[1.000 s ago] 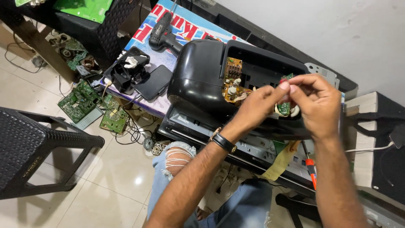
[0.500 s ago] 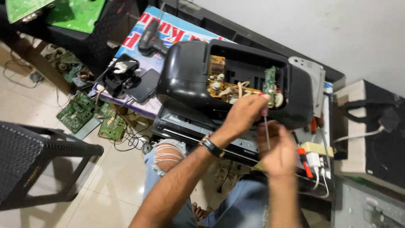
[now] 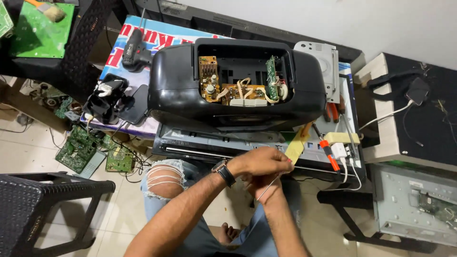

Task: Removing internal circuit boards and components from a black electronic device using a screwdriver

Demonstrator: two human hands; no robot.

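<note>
Thin silvery metal wire [image 3: 266, 188] was pinched in the fingers [image 3: 281, 164] of both hands, low over the person's lap. Half a second before, the left hand [image 3: 259, 162] had been up at the open black plastic radio shell [image 3: 181, 90] and its brown circuit boards [image 3: 223, 90]; now both hands had dropped clear, the right hand [image 3: 264, 185] tucked beneath the left. That suggested work had shifted to the wire itself. Open room lay between the hands and the counter [image 3: 200, 143] edge.

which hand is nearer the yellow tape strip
Left. The left hand lies just left of the yellow tape strip, nearly touching its lower end; the right hand sits lower, under the left.
</note>
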